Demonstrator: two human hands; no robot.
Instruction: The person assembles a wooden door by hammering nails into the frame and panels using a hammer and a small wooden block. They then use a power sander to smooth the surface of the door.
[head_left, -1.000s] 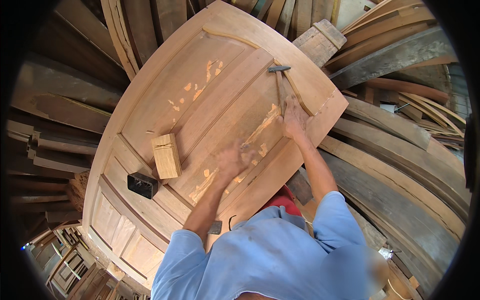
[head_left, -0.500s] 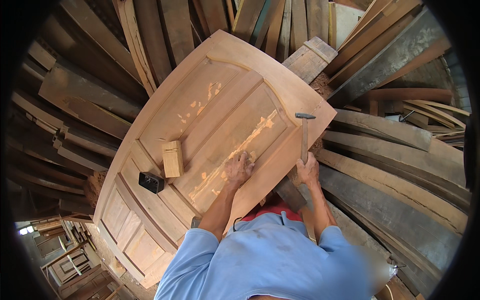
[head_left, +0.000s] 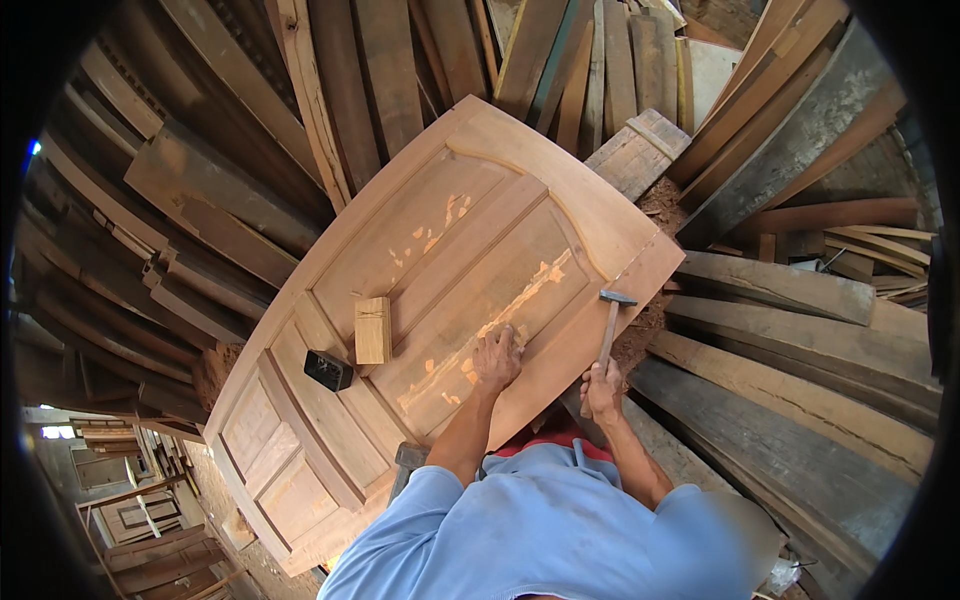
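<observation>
A wooden panelled door (head_left: pixel 470 262) lies flat before me, with pale orange-tan patches (head_left: pixel 548 270) streaked along its right panel. My left hand (head_left: pixel 497 362) rests on that panel beside the streak, fingers stretched out and nothing seen in them. Near the door's right edge, my right hand (head_left: pixel 602 390) is closed around the handle of a hammer (head_left: pixel 610 337). The hammer's dark metal head points away from me, over the door's frame. To the left, a light wooden block (head_left: pixel 373 332) stands on the door next to a small black box (head_left: pixel 328 370).
Long planks (head_left: pixel 770 373) are stacked along the right side, and more boards (head_left: pixel 215 205) lie at the left and far side. A board with a cleat (head_left: pixel 640 155) sticks out beyond the door's far edge, near wood shavings (head_left: pixel 660 205).
The whole view has shifted. Relative to the door, the hammer and my right hand have come a little nearer to me. My left hand stays about the same place on the panel.
</observation>
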